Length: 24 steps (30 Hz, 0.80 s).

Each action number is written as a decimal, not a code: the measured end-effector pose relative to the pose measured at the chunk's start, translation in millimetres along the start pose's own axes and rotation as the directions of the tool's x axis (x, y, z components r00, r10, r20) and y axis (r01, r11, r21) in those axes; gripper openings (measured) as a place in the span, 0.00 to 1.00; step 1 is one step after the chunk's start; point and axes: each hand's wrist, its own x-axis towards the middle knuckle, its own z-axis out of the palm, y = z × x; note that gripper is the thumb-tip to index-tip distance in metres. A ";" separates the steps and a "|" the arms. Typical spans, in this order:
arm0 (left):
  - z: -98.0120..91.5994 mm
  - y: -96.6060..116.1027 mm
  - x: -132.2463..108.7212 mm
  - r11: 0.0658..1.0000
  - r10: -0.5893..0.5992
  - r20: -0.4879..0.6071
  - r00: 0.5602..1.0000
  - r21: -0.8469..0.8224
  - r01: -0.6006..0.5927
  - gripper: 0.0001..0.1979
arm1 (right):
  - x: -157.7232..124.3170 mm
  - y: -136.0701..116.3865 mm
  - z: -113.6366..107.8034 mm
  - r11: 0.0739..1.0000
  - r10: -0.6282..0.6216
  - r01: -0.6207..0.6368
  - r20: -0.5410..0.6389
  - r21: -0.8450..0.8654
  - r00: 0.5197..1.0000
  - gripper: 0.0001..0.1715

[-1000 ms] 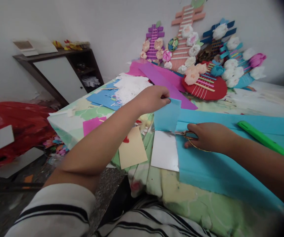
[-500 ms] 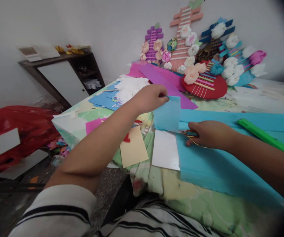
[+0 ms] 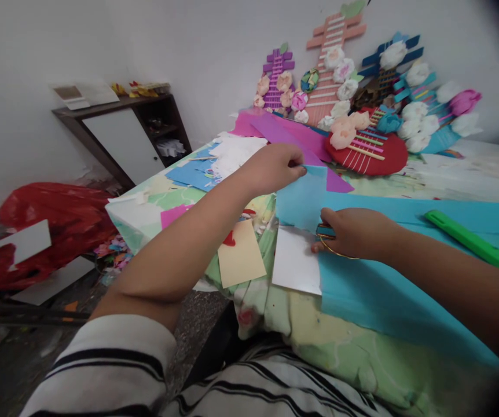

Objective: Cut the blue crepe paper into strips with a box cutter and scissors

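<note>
My left hand (image 3: 278, 168) pinches the top edge of a raised light-blue paper flap (image 3: 302, 197). At the flap's lower right corner, my right hand (image 3: 358, 231) grips scissors (image 3: 326, 234) by their thin gold handles; the blades are largely hidden at the paper. Below the flap lies a white rectangular card (image 3: 296, 260). To its right a large blue paper sheet (image 3: 388, 295) spreads flat under my right forearm. A green utility knife (image 3: 470, 240) rests on that sheet, beyond the forearm.
Left of the white card lies a cream card (image 3: 243, 258) with a red scrap. Purple paper (image 3: 284, 136) and white scraps (image 3: 234, 153) are farther back. A red guitar-shaped craft (image 3: 380, 156) and other flowered crafts stand by the wall. A cabinet (image 3: 123, 145) stands left.
My right hand and the scissors have moved left along the flap's lower edge, and the blades show less. The left hand keeps its pinch. The whole view has shifted slightly.
</note>
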 end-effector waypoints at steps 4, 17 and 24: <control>-2.6 1.8 -2.5 1.000 -0.003 0.010 1.000 0.000 0.003 0.05 | 2.3 -9.2 -1.1 1.000 0.007 -0.007 -0.020 -0.012 1.000 0.33; 0.5 -2.1 -6.0 1.000 -0.003 -0.027 1.000 -0.023 0.002 0.05 | 10.0 -12.5 9.8 0.999 0.040 -0.040 0.012 0.007 0.999 0.33; -3.2 -5.0 -9.9 0.997 -0.072 -0.150 0.986 -0.037 0.067 0.04 | -8.0 -4.6 3.4 1.000 -0.002 0.002 0.001 0.012 1.000 0.26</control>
